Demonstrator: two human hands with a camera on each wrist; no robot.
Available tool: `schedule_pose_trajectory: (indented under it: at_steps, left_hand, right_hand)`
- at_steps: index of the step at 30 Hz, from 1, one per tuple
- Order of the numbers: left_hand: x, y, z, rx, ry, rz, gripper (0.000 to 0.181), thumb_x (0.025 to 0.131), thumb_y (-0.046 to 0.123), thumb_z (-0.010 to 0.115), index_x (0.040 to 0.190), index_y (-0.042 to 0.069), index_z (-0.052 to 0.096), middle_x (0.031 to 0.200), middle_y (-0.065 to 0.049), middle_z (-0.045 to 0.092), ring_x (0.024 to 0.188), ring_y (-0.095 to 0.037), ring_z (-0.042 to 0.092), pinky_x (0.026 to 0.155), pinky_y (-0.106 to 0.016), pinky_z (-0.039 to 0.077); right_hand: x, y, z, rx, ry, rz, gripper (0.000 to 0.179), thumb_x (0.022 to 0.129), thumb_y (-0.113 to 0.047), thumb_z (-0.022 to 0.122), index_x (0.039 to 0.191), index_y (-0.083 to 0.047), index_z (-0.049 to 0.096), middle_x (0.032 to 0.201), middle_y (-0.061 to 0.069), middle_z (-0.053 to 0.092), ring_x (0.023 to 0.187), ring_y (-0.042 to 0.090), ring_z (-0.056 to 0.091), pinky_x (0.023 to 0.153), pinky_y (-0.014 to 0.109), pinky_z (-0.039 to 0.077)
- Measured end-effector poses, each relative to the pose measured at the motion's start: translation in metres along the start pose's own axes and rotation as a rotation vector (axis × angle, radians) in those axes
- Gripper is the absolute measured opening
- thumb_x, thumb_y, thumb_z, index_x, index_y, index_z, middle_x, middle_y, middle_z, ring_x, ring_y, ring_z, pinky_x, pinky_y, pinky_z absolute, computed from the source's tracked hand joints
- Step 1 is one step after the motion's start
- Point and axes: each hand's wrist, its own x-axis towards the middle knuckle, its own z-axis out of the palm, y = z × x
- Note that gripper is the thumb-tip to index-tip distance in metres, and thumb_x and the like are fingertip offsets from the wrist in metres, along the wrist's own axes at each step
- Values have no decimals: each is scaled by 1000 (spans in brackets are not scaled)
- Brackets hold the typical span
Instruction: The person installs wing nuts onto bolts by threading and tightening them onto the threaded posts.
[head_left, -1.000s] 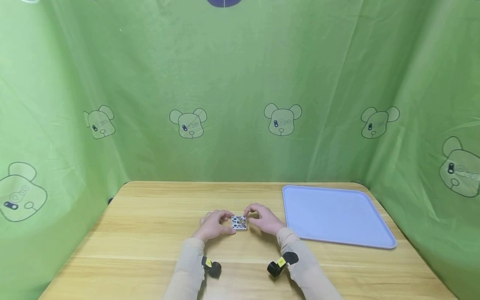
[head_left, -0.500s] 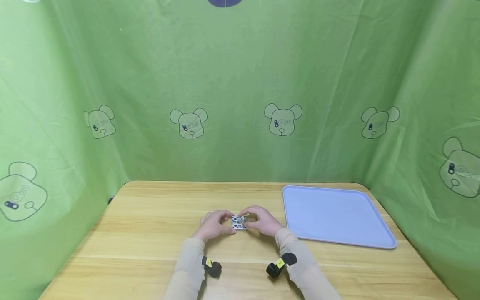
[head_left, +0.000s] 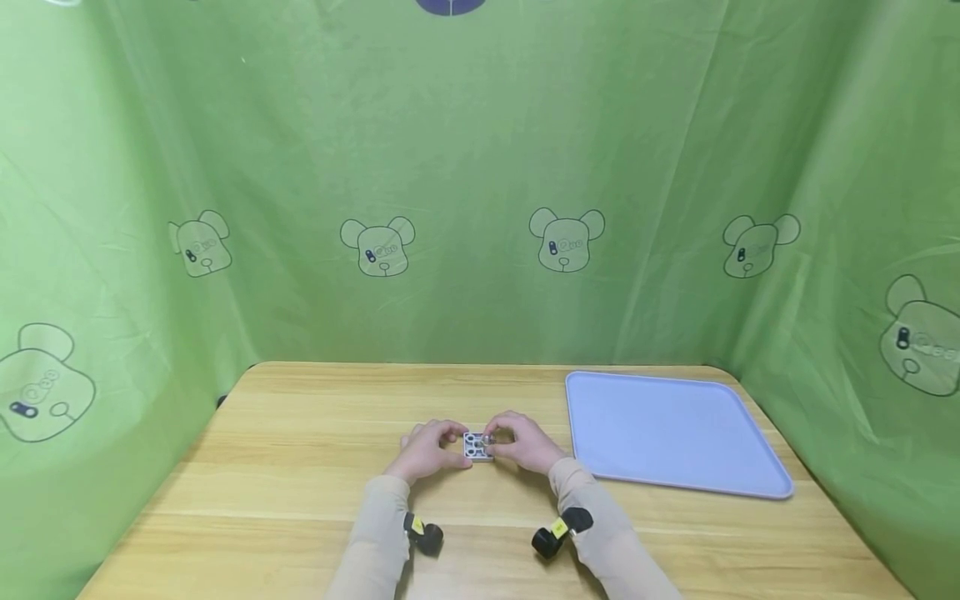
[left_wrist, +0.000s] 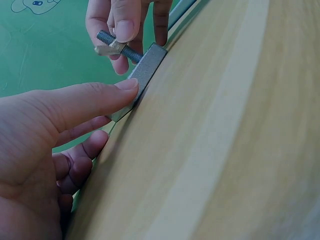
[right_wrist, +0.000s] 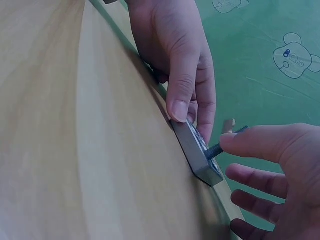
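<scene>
A small square metal block [head_left: 472,447] with round holes in its top lies on the table. My left hand [head_left: 424,451] grips it, thumb and fingers at opposite edges. A threaded bolt [left_wrist: 105,36] stands up from the block's right part, with a pale wing nut [left_wrist: 111,49] partway along it. My right hand [head_left: 528,443] pinches the wing nut between thumb and forefinger; in the right wrist view the thumb covers part of the nut and bolt. The other right fingers hang apart from the block [right_wrist: 190,147].
A pale blue tray [head_left: 667,429] lies on the wooden table [head_left: 315,408], just to the right of the right hand. Green curtains [head_left: 472,317] printed with bear heads enclose the table's back and sides. Each sleeve carries a black wrist camera [head_left: 428,539].
My right fingers have moved left from the block's right edge onto the wing nut, then drawn back slightly while pinching it. My left hand and the block have stayed in place.
</scene>
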Motion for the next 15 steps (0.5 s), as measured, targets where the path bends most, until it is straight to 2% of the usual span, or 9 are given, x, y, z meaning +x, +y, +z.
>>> schedule_pose_trajectory:
  at_steps: [4, 8, 15]
  left_hand:
    - [-1, 0, 0, 1, -1, 0, 55, 67, 39, 84, 117, 23, 67, 106, 2, 65, 100, -18, 50, 89, -42, 30]
    - [-1, 0, 1, 2, -2, -10, 55, 67, 39, 84, 117, 24, 67, 106, 3, 65, 99, -17, 49, 90, -42, 29]
    - [0, 0, 1, 5, 4, 5, 55, 67, 38, 84, 117, 22, 67, 106, 2, 65, 98, -18, 49, 88, -42, 30]
  right_hand:
    - [0, -1, 2, -16, 17, 26, 15, 80, -15, 76, 89, -13, 65, 104, 6, 67, 106, 28, 59, 100, 54, 41]
    - [1, -1, 2, -11, 7, 31, 19, 80, -18, 77, 92, -13, 64, 105, 5, 67, 108, 28, 59, 101, 54, 41]
    - [-2, -2, -8, 70, 20, 46, 16, 84, -12, 64, 100, -10, 64, 116, 10, 66, 119, 37, 56, 103, 59, 39]
